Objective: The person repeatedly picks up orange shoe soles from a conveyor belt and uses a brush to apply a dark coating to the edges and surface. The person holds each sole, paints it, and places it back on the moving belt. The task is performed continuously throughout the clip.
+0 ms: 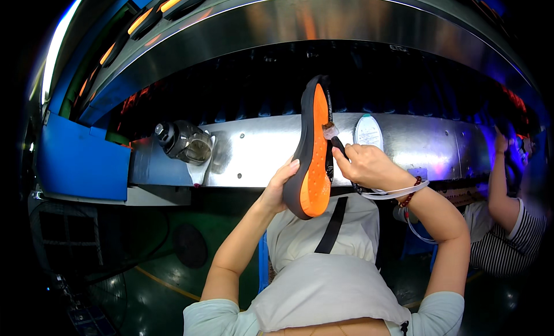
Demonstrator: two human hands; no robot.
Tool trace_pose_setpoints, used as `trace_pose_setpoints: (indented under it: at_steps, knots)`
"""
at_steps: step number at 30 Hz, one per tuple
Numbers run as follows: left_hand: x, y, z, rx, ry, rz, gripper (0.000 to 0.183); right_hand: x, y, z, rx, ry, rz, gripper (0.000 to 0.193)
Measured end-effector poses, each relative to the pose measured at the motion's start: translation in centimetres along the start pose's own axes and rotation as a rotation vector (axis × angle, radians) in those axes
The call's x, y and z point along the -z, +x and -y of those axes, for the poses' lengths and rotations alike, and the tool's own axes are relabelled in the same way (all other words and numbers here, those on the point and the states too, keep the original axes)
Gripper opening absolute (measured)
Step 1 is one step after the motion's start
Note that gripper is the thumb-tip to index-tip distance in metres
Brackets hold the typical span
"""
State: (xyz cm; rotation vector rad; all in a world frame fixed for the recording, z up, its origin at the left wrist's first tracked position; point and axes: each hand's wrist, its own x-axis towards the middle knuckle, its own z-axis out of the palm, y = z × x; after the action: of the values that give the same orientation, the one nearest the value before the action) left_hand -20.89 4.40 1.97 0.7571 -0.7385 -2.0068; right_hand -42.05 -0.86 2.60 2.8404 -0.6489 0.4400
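My left hand [283,183] grips the heel end of a shoe sole [315,157], black around its sidewall with a bright orange inner face. The sole stands nearly upright, toe end away from me, above the near edge of a metal ledge. In my right hand [369,164] is a brush [337,141] with a dark handle. Its pale bristles touch the sole's right rim, about midway along. A beaded bracelet and a white cord circle my right wrist. Just beyond that hand, a white oval dish [369,132] rests on the ledge.
A dark-lidded clear bottle [193,144] stands on the metal ledge [259,140] at left, beside a white item. Several orange-and-black soles [144,21] lie on the curved conveyor at upper left. A blue box-shaped housing [81,157] flanks the ledge. Another person's arm [500,180] reaches in at right.
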Motion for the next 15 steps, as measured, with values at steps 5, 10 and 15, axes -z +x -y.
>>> trace_pose_setpoints:
  at_steps: [5,10,15]
  knots:
    - [0.4,0.1,0.3,0.025,0.033,-0.036,0.050,0.0,0.0,-0.1,0.002,0.110,-0.016,0.028]
    - [0.3,0.5,0.5,0.005,0.019,-0.088,0.051,0.7,0.5,0.8,0.025,0.230,-0.017,0.028]
    - [1.3,1.0,0.1,-0.003,0.026,-0.142,0.047,1.5,1.0,2.6,0.033,0.321,-0.055,0.021]
